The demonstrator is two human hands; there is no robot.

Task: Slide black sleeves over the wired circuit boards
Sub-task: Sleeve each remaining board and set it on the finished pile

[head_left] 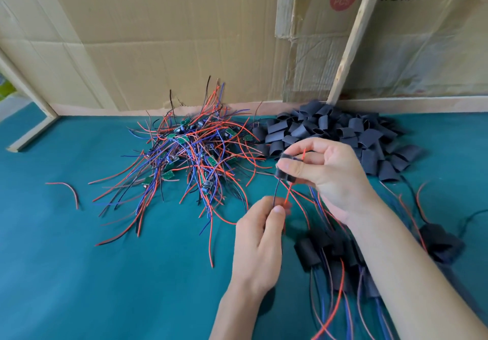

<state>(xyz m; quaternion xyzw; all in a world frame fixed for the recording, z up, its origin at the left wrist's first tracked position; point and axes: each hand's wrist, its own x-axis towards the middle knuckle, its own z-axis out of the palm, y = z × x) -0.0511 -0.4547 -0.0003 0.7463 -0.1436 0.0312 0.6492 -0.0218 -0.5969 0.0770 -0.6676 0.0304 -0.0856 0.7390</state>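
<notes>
My right hand pinches a black sleeve between thumb and fingers, above the table. A red wire tip sticks out of the sleeve's top; a black and a red wire hang from its bottom. My left hand pinches those two wires just below the sleeve. The board itself is hidden inside the sleeve. A tangled heap of green circuit boards with red, blue and black wires lies behind my left hand. A pile of loose black sleeves lies behind my right hand.
Several sleeved boards with trailing wires lie under my right forearm on the teal table cover. A single red wire lies at the left. Cardboard sheets and a leaning wooden strip wall off the back.
</notes>
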